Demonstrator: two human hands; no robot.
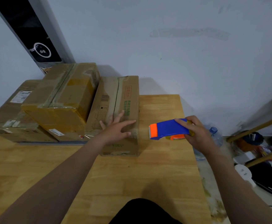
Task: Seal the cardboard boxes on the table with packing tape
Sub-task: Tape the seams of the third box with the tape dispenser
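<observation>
A long brown cardboard box (115, 101) stands on the wooden table (132, 175), its top seam running away from me. My left hand (118, 129) rests flat on the near end of its top, fingers spread. My right hand (196, 135) grips a blue and orange tape dispenser (169, 129) in the air to the right of the box, its orange head pointing at the box. A yellow-taped box (59, 101) sits on a flat brown box (11, 117) to the left.
A clear plastic water jug (215, 136) stands on the floor past the table's right edge. Further right are wooden shelf rails (253, 128), a white gadget (243, 172) and clutter. The wall is close behind the boxes. A dark panel (35, 38) leans at the left.
</observation>
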